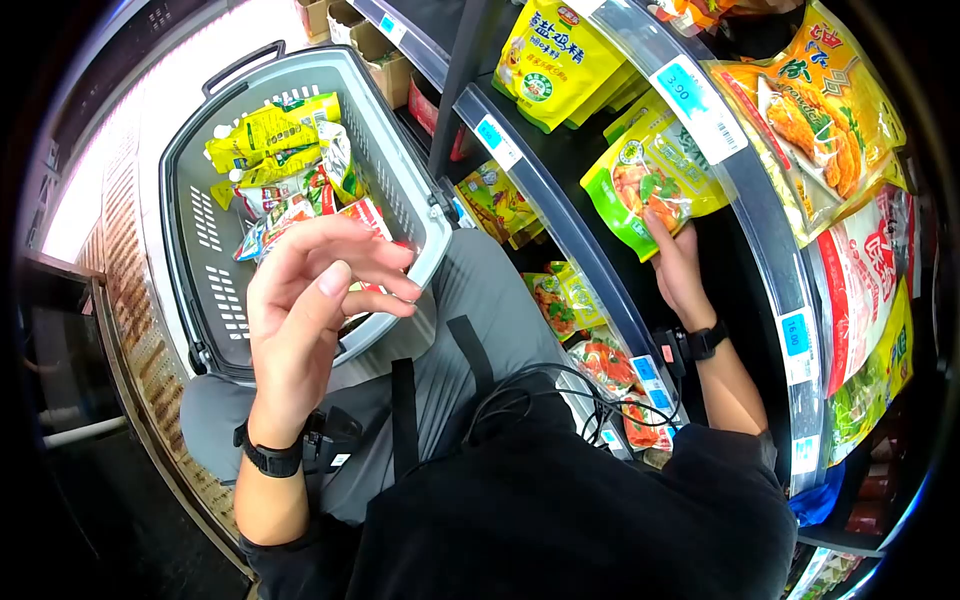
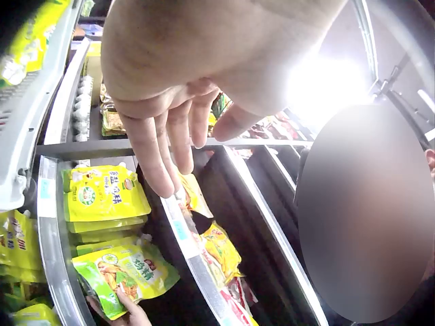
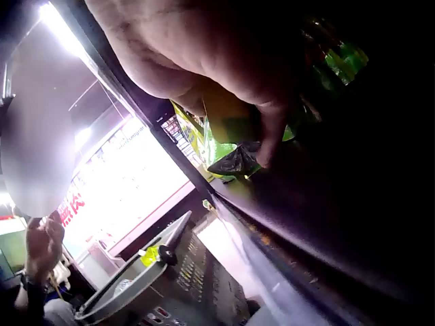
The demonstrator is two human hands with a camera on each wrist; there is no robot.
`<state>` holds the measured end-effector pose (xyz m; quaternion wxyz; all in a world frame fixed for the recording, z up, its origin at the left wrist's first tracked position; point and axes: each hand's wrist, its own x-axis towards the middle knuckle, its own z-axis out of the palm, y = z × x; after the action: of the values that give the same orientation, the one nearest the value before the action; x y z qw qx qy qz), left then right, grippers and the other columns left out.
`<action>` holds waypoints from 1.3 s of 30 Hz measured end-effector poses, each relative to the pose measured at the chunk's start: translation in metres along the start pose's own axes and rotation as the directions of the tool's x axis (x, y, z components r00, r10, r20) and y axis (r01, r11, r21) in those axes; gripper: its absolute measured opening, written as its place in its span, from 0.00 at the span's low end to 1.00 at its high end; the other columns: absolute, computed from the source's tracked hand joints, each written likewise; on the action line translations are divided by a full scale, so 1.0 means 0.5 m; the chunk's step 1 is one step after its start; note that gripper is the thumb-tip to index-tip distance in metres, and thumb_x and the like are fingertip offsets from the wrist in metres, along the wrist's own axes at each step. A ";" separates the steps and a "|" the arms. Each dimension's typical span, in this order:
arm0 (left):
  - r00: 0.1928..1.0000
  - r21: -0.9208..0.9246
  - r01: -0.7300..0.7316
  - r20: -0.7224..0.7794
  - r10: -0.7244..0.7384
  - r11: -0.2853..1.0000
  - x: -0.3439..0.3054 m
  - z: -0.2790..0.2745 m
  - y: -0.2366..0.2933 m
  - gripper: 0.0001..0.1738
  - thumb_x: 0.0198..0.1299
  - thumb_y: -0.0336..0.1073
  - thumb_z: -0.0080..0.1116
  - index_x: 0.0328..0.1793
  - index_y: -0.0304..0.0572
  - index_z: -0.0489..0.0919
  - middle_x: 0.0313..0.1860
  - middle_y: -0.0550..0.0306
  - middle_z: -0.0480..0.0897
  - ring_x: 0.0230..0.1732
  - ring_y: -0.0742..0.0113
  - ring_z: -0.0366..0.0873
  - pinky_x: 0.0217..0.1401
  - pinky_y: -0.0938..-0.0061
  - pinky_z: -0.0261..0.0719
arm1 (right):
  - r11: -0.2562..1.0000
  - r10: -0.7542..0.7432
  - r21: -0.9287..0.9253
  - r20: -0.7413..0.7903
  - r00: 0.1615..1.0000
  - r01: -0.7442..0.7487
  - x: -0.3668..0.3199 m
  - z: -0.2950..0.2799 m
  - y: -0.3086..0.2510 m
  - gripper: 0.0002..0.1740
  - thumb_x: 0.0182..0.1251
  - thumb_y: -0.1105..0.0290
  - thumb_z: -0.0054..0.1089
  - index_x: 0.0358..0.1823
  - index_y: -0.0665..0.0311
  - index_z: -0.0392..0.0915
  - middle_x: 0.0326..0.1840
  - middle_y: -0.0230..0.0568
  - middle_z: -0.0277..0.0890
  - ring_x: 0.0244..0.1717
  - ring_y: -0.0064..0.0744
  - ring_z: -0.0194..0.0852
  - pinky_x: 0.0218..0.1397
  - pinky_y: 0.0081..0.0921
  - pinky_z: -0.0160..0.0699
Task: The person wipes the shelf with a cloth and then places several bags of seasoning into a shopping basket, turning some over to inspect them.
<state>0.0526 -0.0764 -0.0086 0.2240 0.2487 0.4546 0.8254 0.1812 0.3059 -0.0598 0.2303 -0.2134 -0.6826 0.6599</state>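
Note:
My right hand [image 1: 682, 268] reaches into the shelf and holds the bottom edge of a yellow-and-green seasoning pouch [image 1: 640, 170], thumb on its printed front. The left wrist view shows the same pouch [image 2: 122, 272] tilted, right below a stack of yellow pouches [image 2: 105, 193]. In the dim right wrist view, fingers [image 3: 272, 132] of that hand lie against the pouch's underside. My left hand [image 1: 315, 300] hangs in the air over the near rim of a grey shopping basket [image 1: 395, 140], fingers loosely bent with nothing in them. Several yellow and colourful packets [image 1: 285, 140] lie inside the basket.
Curved shelf edges with price tags [image 1: 690, 95] run along the right. Larger bags [image 1: 815, 110] sit on the shelf nearest the right side, and more packets [image 1: 560, 300] fill the lower shelf. Black cables [image 1: 540, 385] cross my lap. Cardboard boxes [image 1: 375, 55] stand beyond the basket.

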 end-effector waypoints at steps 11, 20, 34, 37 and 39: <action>1.000 -0.009 -0.001 -0.003 0.001 1.000 0.003 -0.008 -0.003 0.15 0.70 0.34 0.47 0.57 0.30 0.72 0.49 0.37 0.82 0.45 0.53 0.84 0.48 0.62 0.85 | 0.782 -0.279 -0.567 0.053 0.959 0.259 0.038 -0.022 0.013 0.18 0.59 0.68 0.73 0.47 0.70 0.81 0.44 0.41 0.85 0.44 0.29 0.84 0.49 0.28 0.79; 1.000 0.013 0.010 -0.011 -0.010 1.000 0.008 -0.012 -0.006 0.13 0.71 0.32 0.45 0.54 0.29 0.73 0.48 0.39 0.82 0.45 0.55 0.84 0.48 0.62 0.86 | 0.668 -0.362 -0.682 0.050 0.931 0.297 0.080 -0.062 0.038 0.20 0.55 0.69 0.75 0.46 0.70 0.79 0.48 0.46 0.82 0.48 0.38 0.82 0.51 0.32 0.77; 1.000 0.025 0.014 -0.022 -0.013 1.000 0.006 -0.010 -0.008 0.13 0.71 0.32 0.44 0.53 0.29 0.74 0.47 0.39 0.82 0.44 0.56 0.84 0.48 0.63 0.86 | 0.332 -0.492 -0.819 0.273 0.827 0.468 0.095 -0.037 -0.033 0.19 0.57 0.68 0.73 0.46 0.71 0.80 0.38 0.45 0.85 0.31 0.36 0.84 0.36 0.30 0.80; 0.999 0.038 0.024 -0.034 -0.023 0.999 0.005 -0.013 -0.008 0.13 0.71 0.32 0.45 0.53 0.29 0.74 0.47 0.40 0.82 0.44 0.56 0.84 0.48 0.63 0.86 | 0.370 -0.495 -0.803 0.256 0.831 0.467 0.102 -0.036 -0.023 0.19 0.58 0.67 0.73 0.46 0.70 0.80 0.32 0.41 0.84 0.24 0.30 0.81 0.26 0.26 0.77; 0.999 0.038 0.040 -0.028 -0.039 0.998 0.005 -0.013 -0.006 0.13 0.72 0.32 0.45 0.52 0.29 0.74 0.47 0.40 0.82 0.44 0.56 0.84 0.48 0.64 0.85 | 0.405 -0.509 -0.768 0.260 0.820 0.496 0.105 -0.034 -0.017 0.18 0.59 0.66 0.72 0.46 0.70 0.80 0.29 0.38 0.83 0.20 0.25 0.78 0.21 0.24 0.74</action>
<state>0.0473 -0.0775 -0.0137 0.2294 0.2328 0.4781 0.8152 0.1495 0.3504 -0.0489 0.2989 -0.0842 -0.9350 0.1715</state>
